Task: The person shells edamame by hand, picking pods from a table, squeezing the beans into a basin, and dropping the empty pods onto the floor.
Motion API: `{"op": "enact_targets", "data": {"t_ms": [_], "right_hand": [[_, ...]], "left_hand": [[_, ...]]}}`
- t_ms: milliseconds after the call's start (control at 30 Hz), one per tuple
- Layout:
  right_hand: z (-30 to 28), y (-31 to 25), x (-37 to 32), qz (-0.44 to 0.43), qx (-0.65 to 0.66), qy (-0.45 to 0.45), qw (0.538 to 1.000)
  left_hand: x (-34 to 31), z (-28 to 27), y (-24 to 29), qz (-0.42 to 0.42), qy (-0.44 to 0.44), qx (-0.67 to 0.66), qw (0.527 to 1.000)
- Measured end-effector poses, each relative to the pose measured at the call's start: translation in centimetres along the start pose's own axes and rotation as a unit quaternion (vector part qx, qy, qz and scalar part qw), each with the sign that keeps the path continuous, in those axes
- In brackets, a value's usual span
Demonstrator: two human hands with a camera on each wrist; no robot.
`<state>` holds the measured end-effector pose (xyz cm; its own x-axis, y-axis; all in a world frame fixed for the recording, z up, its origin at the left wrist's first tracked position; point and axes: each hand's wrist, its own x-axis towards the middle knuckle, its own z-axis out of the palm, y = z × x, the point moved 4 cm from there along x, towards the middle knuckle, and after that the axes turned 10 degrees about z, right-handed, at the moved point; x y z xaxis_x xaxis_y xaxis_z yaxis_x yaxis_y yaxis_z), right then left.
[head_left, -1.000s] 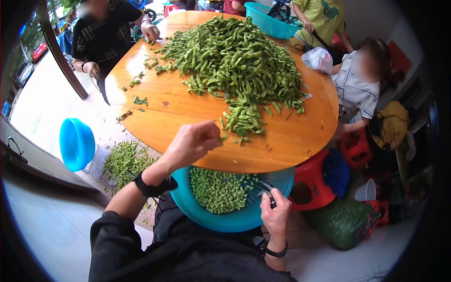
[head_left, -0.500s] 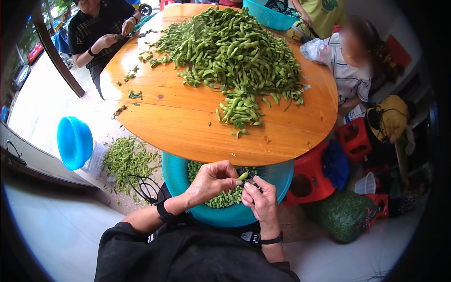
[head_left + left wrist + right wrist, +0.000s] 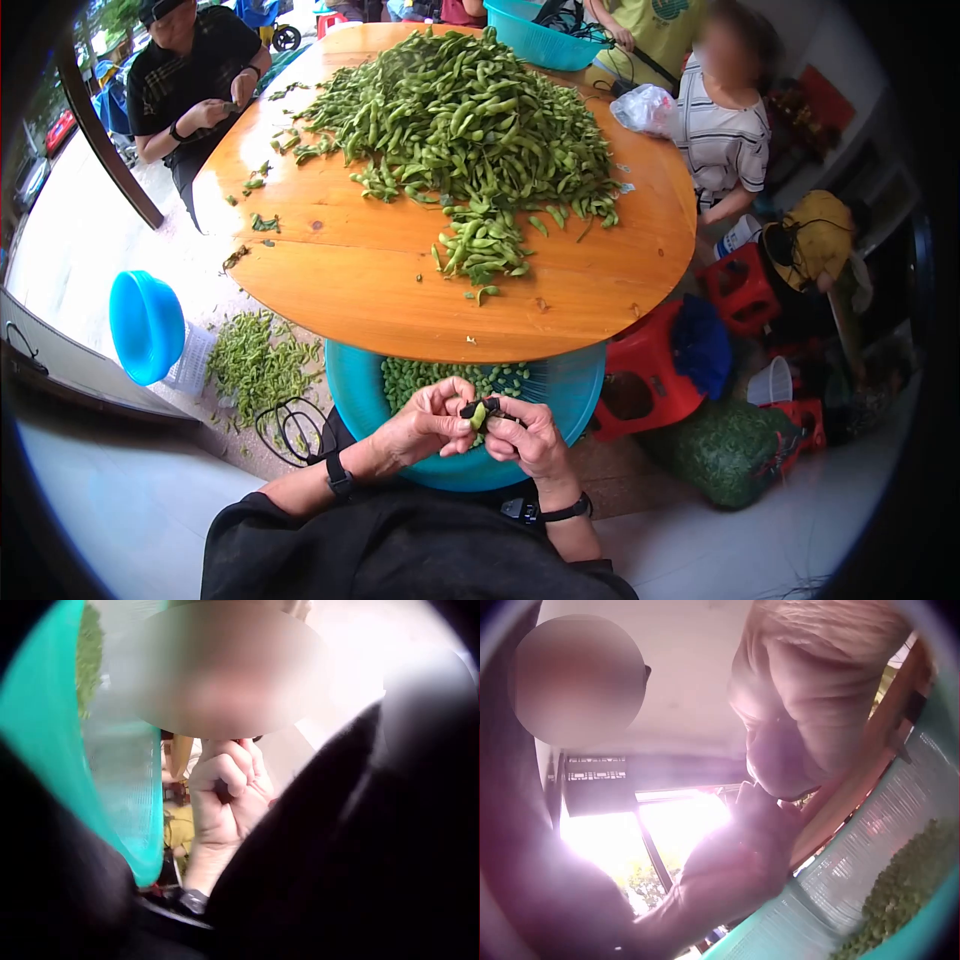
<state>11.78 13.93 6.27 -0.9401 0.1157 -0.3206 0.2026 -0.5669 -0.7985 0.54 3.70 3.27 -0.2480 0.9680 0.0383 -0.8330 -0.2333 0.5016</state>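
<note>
Over the near side of a teal basin (image 3: 345, 400), my two hands meet. My left hand (image 3: 425, 428) pinches a green soybean pod (image 3: 479, 414) between thumb and fingertips. My right hand (image 3: 535, 442) curls round a small dark tool (image 3: 468, 408), its tip right at the pod; the fingers hide most of its shape. Shelled green beans (image 3: 402, 378) lie in the basin below, partly covered by the hands and the tabletop. In the right wrist view, the fingertips of my left hand (image 3: 739, 859) and right hand (image 3: 810, 697) come together beside the basin.
A large heap of soybean pods (image 3: 470, 130) covers the far part of the wooden table (image 3: 380, 270). Pods (image 3: 255, 360) litter the floor at left, near a blue tub (image 3: 145, 325). Red stools (image 3: 640, 370) and a full green bag (image 3: 725, 450) stand at right. People sit around the table.
My left hand came back from the small pods at the table's near edge, carrying one pod down to my right hand. My right hand moved left and inward with the dark tool.
</note>
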Motion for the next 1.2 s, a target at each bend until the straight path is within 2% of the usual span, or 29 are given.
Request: {"op": "enact_targets", "data": {"t_ms": [167, 233, 267, 333, 367, 400, 467, 533, 600, 633, 667, 700, 733, 800, 867, 933, 967, 1000, 1033, 1133, 1200], "right_hand": [[-1.0, 2.0, 0.5, 0.005, 0.027, 0.022, 0.999], [-1.2, 2.4, 0.4, -0.006, -0.149, 0.137, 0.979], [-1.0, 2.7, 0.5, -0.006, -0.149, 0.137, 0.979], [-1.1, 3.0, 0.7, -0.025, -0.241, 0.164, 0.956], [-1.4, 3.0, 0.8, -0.020, -0.251, 0.162, 0.954], [-1.7, 3.2, 0.8, -0.021, -0.251, 0.164, 0.954], [-2.2, 3.4, 0.9, -0.034, -0.275, 0.176, 0.945], [-2.7, 4.0, 1.0, -0.016, -0.268, 0.195, 0.943], [-3.1, 4.4, 1.3, 0.002, -0.260, 0.213, 0.942], [-3.1, 4.4, 1.5, -0.023, -0.301, 0.237, 0.924], [-2.9, 4.3, 1.6, -0.047, -0.340, 0.261, 0.902], [-2.0, 3.7, 1.7, -0.122, -0.406, 0.286, 0.859], [-0.8, 3.0, 1.7, -0.194, -0.468, 0.307, 0.805], [0.2, 3.3, 2.1, -0.211, -0.511, 0.311, 0.773], [0.6, 3.7, 2.4, -0.209, -0.548, 0.308, 0.749], [0.6, 4.0, 2.4, -0.219, -0.557, 0.303, 0.741], [0.7, 4.1, 2.5, -0.232, -0.565, 0.297, 0.734], [0.7, 3.9, 2.5, -0.231, -0.574, 0.288, 0.731], [1.0, 3.6, 2.4, -0.243, -0.561, 0.299, 0.732], [0.9, 3.1, 2.6, -0.258, -0.544, 0.315, 0.733], [0.6, 2.9, 2.6, -0.252, -0.518, 0.323, 0.751]], "left_hand": [[0.1, -1.0, -0.6, -0.033, 0.034, 0.032, 0.998], [0.0, -1.0, -0.1, -0.031, 0.041, 0.260, 0.964], [-0.1, -1.3, -0.2, -0.031, 0.041, 0.260, 0.964], [-0.2, -2.2, -0.2, -0.058, 0.036, 0.381, 0.922], [-0.2, -2.1, -0.1, -0.040, 0.024, 0.439, 0.897], [-0.2, -1.6, 0.2, -0.040, 0.022, 0.439, 0.897], [-0.1, -0.3, 1.0, 0.005, -0.020, 0.587, 0.809], [-0.2, -0.8, 0.9, 0.011, -0.019, 0.578, 0.816], [-0.3, -1.5, 0.5, -0.023, -0.012, 0.540, 0.841], [-0.3, -1.8, 0.2, -0.023, -0.012, 0.540, 0.841], [-0.4, -2.5, -0.4, -0.050, 0.039, 0.417, 0.907], [-0.5, -3.2, -1.0, -0.075, 0.090, 0.284, 0.952], [-0.3, -3.6, -1.3, -0.075, 0.089, 0.284, 0.952], [-0.2, -4.5, -2.0, -0.081, 0.150, 0.186, 0.968], [-0.2, -4.2, -2.2, -0.071, 0.160, 0.181, 0.968], [0.0, -4.2, -2.1, 0.030, 0.079, 0.416, 0.905], [-0.1, -4.5, -2.3, 0.030, 0.085, 0.417, 0.905], [-0.2, -4.6, -2.7, 0.010, 0.126, 0.252, 0.959], [-0.3, -4.6, -3.1, -0.008, 0.165, 0.078, 0.983], [-0.1, -3.4, -3.1, 0.093, 0.181, 0.071, 0.976], [-0.1, -4.1, -3.3, 0.100, 0.161, 0.074, 0.979]]}}
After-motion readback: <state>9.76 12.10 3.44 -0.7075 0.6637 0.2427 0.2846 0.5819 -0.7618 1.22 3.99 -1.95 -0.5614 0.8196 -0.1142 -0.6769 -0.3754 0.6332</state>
